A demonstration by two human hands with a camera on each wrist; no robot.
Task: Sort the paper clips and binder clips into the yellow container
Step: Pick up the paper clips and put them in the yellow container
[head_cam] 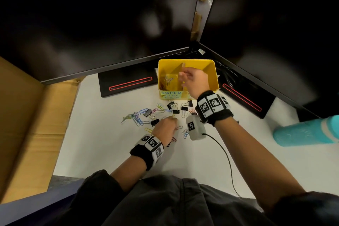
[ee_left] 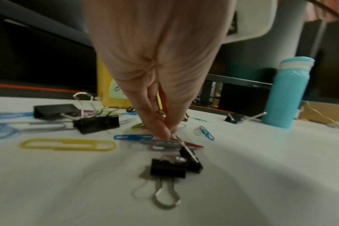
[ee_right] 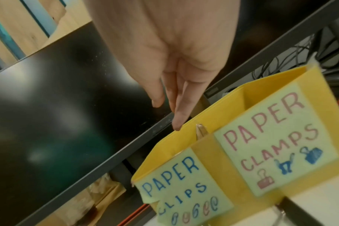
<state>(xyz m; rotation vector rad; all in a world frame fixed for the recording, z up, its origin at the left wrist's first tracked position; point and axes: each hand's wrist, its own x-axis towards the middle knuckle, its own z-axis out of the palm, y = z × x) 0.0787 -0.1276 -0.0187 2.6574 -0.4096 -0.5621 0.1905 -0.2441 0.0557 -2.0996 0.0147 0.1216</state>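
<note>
Meanwhile, left hand [head_cam: 165, 128] down on worktop [head_cam: 110, 152], fingertips [ee_left: 162, 131] pinched together on paper clip amid scattered clips [head_cam: 139, 115]. Right hand [head_cam: 194, 79] over yellow container [head_cam: 212, 71], fingers straight, holding nothing (paper-clip compartment on container's left). Container just beyond pile, nearer right hand.

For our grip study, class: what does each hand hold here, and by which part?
The left hand pinches the wire handle of a small black binder clip lying on the table. The right hand, fingers straight above the yellow container, holds nothing visible.
</note>
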